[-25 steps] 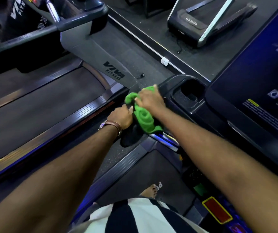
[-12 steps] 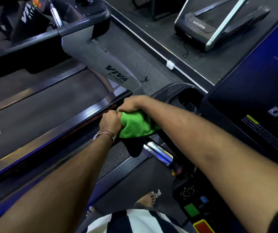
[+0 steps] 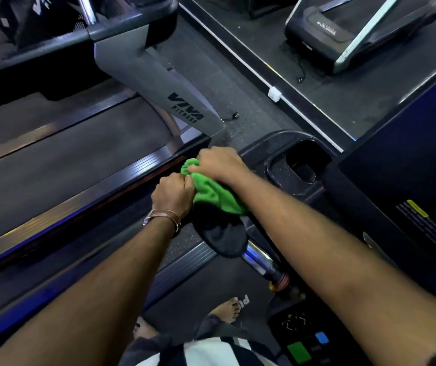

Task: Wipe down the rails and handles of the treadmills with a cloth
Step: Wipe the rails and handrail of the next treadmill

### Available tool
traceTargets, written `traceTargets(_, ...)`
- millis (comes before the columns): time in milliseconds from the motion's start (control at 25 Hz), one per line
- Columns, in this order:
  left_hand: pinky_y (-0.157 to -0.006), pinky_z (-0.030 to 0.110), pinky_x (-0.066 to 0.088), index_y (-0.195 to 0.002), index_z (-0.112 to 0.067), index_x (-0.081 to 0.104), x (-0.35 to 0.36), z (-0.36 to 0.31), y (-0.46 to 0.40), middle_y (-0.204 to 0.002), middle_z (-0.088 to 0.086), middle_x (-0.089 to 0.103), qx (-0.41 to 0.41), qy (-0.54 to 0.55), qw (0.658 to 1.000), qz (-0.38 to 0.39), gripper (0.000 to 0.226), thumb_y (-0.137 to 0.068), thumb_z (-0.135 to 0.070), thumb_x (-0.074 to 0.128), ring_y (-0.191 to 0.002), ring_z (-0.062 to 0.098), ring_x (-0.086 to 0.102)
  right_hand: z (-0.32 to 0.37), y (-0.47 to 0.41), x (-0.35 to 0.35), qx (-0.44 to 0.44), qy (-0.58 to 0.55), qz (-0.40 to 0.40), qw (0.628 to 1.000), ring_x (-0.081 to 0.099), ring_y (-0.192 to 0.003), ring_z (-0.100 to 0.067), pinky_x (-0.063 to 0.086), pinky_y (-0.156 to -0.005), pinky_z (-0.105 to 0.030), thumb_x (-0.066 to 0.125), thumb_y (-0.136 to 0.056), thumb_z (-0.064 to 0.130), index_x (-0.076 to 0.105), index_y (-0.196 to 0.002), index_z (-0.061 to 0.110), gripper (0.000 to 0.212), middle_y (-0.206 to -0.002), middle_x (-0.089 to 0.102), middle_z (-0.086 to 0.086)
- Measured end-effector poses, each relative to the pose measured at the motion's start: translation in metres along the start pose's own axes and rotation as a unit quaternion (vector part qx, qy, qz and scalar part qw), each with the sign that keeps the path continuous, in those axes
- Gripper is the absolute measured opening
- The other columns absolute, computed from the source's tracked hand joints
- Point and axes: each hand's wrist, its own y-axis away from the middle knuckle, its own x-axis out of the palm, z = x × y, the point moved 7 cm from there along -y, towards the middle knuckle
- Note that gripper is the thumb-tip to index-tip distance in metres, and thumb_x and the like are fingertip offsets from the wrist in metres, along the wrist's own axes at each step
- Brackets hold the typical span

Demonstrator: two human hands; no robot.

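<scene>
Head view: both hands on green cloth (image 3: 212,195) at treadmill handle (image 3: 222,239).
Left hand (image 3: 172,194) curled, pinching cloth's left edge; right hand (image 3: 220,163) bunched over its top. Cloth draped on the handle, just left of console cup holder (image 3: 301,165); chrome rail (image 3: 257,256) below.
</scene>
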Motion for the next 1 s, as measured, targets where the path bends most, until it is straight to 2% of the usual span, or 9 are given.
traceTargets(80,-0.065,0.036,0.04,-0.081,-0.01,0.066,0.0,-0.003,0.002,-0.091,0.022,0.067,0.02,-0.002,1.0,0.002,0.039,-0.087,-0.039,0.041,-0.086,0.043,0.059,-0.023,0.04,0.001,-0.004,0.046,-0.194,0.98,0.063,-0.1,-0.029,0.035,-0.096,-0.048,0.044,-0.085,0.052,0.068,-0.097,0.016,0.045,-0.1,0.069,-0.008)
traceTargets(120,-0.063,0.035,0.039,-0.08,-0.011,0.065,-0.001,-0.006,0.004,-0.089,0.02,0.067,0.032,-0.005,0.999,0.003,0.038,-0.086,-0.04,0.041,-0.084,0.042,0.059,-0.049,0.047,-0.003,0.044,0.058,-0.23,0.971,0.058,-0.111,-0.027,0.025,-0.107,-0.054,0.043,-0.089,0.049,0.067,-0.105,0.016,0.044,-0.109,0.067,-0.008)
traceTargets(200,-0.064,0.035,0.039,-0.081,-0.014,0.064,0.002,-0.01,0.005,-0.09,0.017,0.067,0.052,-0.022,0.998,0.013,0.038,-0.087,-0.043,0.039,-0.083,0.04,0.059,-0.095,0.044,-0.018,0.178,0.028,-0.189,0.965,0.038,-0.136,-0.024,0.005,-0.115,-0.062,0.038,-0.092,0.049,0.058,-0.127,0.012,0.054,-0.137,0.053,-0.009)
traceTargets(280,-0.067,0.036,0.04,-0.086,-0.018,0.063,0.005,-0.01,0.004,-0.096,0.016,0.067,0.066,-0.032,0.997,0.036,0.039,-0.089,-0.046,0.035,-0.088,0.04,0.059,-0.096,0.036,-0.023,0.268,0.018,-0.148,0.952,0.02,-0.146,-0.029,-0.001,-0.117,-0.06,0.037,-0.092,0.047,0.047,-0.139,0.006,0.063,-0.152,0.036,-0.017)
traceTargets(480,-0.075,0.038,0.042,-0.093,-0.015,0.065,0.012,-0.012,-0.006,-0.106,0.021,0.066,0.088,-0.04,0.99,0.106,0.048,-0.092,-0.048,0.03,-0.096,0.043,0.059,-0.046,0.053,0.013,0.097,0.042,-0.152,0.983,0.019,-0.146,-0.033,0.006,-0.119,-0.051,0.039,-0.096,0.04,0.043,-0.142,0.007,0.057,-0.154,0.031,-0.02)
traceTargets(680,-0.081,0.04,0.045,-0.096,-0.002,0.064,0.026,-0.036,-0.021,-0.111,0.03,0.062,0.112,-0.026,0.982,0.151,0.06,-0.093,-0.053,0.033,-0.102,0.045,0.058,-0.129,0.057,-0.02,0.345,-0.033,-0.187,0.919,0.006,-0.149,-0.031,0.001,-0.119,-0.055,0.034,-0.1,0.039,0.022,-0.151,0.004,0.063,-0.161,0.011,-0.017)
traceTargets(760,-0.085,0.041,0.045,-0.103,0.001,0.062,0.031,-0.041,-0.027,-0.117,0.032,0.059,0.105,-0.016,0.981,0.162,0.059,-0.094,-0.05,0.034,-0.107,0.046,0.057,-0.096,0.046,-0.011,0.339,-0.041,-0.185,0.921,0.008,-0.149,-0.033,0.002,-0.119,-0.052,0.037,-0.099,0.034,0.025,-0.15,0.002,0.061,-0.16,0.013,-0.022)
traceTargets(880,-0.086,0.039,0.044,-0.108,0.001,0.06,0.04,-0.048,-0.039,-0.12,0.031,0.058,0.112,0.012,0.974,0.197,0.056,-0.093,-0.048,0.037,-0.109,0.045,0.056,-0.055,0.056,0.016,0.223,-0.008,-0.173,0.959,0.014,-0.149,-0.029,0.004,-0.119,-0.048,0.04,-0.098,0.037,0.033,-0.148,0.006,0.06,-0.159,0.022,-0.017)
traceTargets(1000,-0.084,0.038,0.045,-0.107,0.0,0.061,0.049,-0.064,-0.043,-0.118,0.03,0.06,0.137,0.01,0.967,0.215,0.062,-0.089,-0.056,0.041,-0.107,0.043,0.058,-0.103,0.075,-0.001,0.31,0.011,-0.175,0.934,0.009,-0.15,-0.026,-0.003,-0.117,-0.055,0.03,-0.1,0.042,0.024,-0.152,0.009,0.062,-0.162,0.015,-0.011)
